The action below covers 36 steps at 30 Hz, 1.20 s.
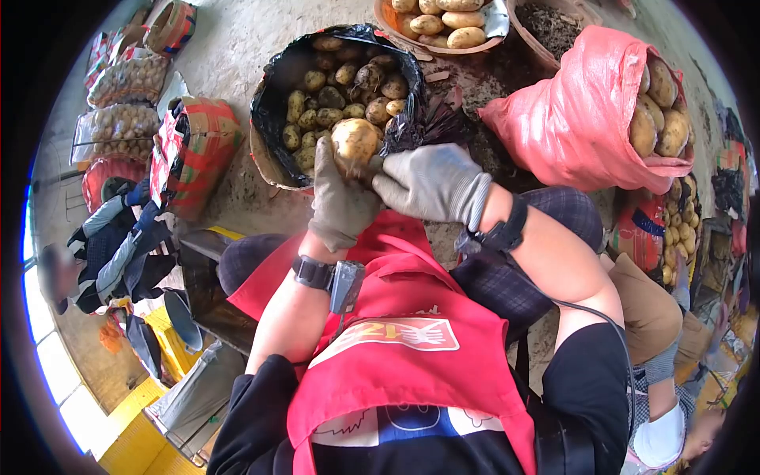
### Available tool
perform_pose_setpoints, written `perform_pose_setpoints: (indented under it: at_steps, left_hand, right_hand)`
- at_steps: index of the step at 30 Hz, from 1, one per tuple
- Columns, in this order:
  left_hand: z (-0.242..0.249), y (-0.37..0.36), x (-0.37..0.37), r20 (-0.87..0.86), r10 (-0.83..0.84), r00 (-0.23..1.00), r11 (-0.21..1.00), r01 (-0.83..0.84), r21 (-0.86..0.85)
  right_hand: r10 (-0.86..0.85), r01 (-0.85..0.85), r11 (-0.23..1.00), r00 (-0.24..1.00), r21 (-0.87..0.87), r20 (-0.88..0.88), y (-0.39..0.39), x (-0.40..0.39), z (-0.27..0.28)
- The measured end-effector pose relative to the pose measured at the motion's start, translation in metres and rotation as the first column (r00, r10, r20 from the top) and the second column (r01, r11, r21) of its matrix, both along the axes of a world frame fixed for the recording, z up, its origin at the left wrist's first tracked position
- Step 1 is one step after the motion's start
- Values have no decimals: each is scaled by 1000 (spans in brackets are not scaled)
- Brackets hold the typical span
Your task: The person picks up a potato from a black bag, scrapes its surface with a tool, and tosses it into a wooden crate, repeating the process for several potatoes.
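Observation:
A large pale potato (354, 140) with a dark, dirty lower side is held by my left hand (342, 204), in a grey glove with the thumb along its left side. My right hand (435, 184), also gloved, is closed at the potato's lower right; what its fingers hold, if anything, is hidden. Just beyond both hands stands a round container lined with a black plastic bag (273, 103), with many soil-smudged potatoes (331, 97) inside. The bag's bunched edge (427, 123) lies beside my right hand.
A pink sack (554, 119) of potatoes lies to the right. At the back are a basin (388, 24) of cleaner potatoes and a tub (546, 28) of dark scraps. A checked bag (210, 150) and another person (127, 245) are at left; someone else's knee (649, 305) is at right.

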State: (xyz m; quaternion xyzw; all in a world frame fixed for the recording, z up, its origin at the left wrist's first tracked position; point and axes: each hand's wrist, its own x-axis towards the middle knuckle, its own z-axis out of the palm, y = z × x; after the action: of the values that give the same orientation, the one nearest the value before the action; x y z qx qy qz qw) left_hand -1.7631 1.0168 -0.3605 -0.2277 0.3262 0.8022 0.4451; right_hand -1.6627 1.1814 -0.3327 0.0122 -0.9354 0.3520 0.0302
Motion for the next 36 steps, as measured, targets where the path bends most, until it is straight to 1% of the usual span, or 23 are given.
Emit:
perform_pose_setpoints:
  at_steps: [2,3,4,6,7,10,12,14,15,16,17,18,19,22,23,24,25,26,28,30,32,34,36]
  left_hand:
    - [-5,1,-6,-96,-101,990,985,113,130]
    - [-3,2,-2,-174,-94,980,987,115,116]
    - [2,3,-4,-179,-94,979,986,116,120]
    - [6,1,-9,-29,-81,996,972,85,219]
    - [-15,-14,-21,43,-234,971,834,177,523]
    - [-2,-1,-7,16,-120,993,927,106,360]
    - [8,7,-3,-6,-59,998,959,58,276]
    - [14,9,0,-85,-128,988,954,146,260]
    - [4,13,8,-470,-97,877,994,113,6]
    - [4,12,8,-471,-93,877,994,111,11]
    - [8,10,8,-709,-266,653,963,146,-227]
    - [13,7,8,-818,-455,352,887,94,-453]
    - [17,5,8,-777,-629,24,776,-37,-629]
    - [19,7,10,-797,-602,-44,798,-10,-602]
    - [22,7,10,-797,-603,-43,798,-7,-603]
    - [27,9,9,-694,-355,627,932,290,-215]
    - [30,9,8,-91,-182,979,937,201,285]
    - [27,8,8,-92,-178,980,938,197,285]
    - [15,2,7,-51,-141,989,981,147,126]
    - [9,-7,4,-17,-130,991,970,131,206]
    - [10,-10,2,-112,-207,972,956,225,190]
    - [13,0,5,-89,-148,985,974,160,159]
    - [4,2,4,38,-67,997,913,46,405]
  right_hand:
    - [29,-29,1000,1000,-1,13,-8,2,0]
    - [-41,41,997,999,-61,-1,-6,2,6]
    - [-103,91,988,991,-126,-87,-1,0,4]
    - [-185,170,967,980,-188,-67,14,-3,17]
    - [-202,192,973,977,-131,-65,18,-4,16]
    - [-74,69,990,996,-121,-39,13,-2,8]
    - [25,-26,999,998,-23,-51,-1,2,2]
    - [-73,64,992,994,-106,-84,0,0,4]
    - [-121,103,982,986,-157,-116,8,-3,9]
    - [-178,154,956,981,-250,-74,16,-5,15]
    - [-202,188,963,978,-194,-55,22,-6,14]
    - [-227,220,965,973,-140,-38,28,-7,13]
    - [-243,236,960,969,-148,-35,30,-8,4]
    - [-156,155,963,988,-221,12,26,-6,3]
    - [-135,138,984,990,-109,35,21,-6,5]
    - [-94,95,993,996,-67,5,16,-4,1]
    - [-11,12,999,999,-39,30,12,-2,0]
    - [73,-72,997,996,-12,56,8,-1,0]
    - [68,-68,998,998,-20,2,10,1,5]
    - [-109,94,977,991,-193,-72,19,-3,12]
    - [-172,161,979,982,-125,-80,24,-8,13]
    - [-151,151,988,989,-35,-1,20,-7,10]
    - [26,-26,999,1000,-24,11,11,-3,6]
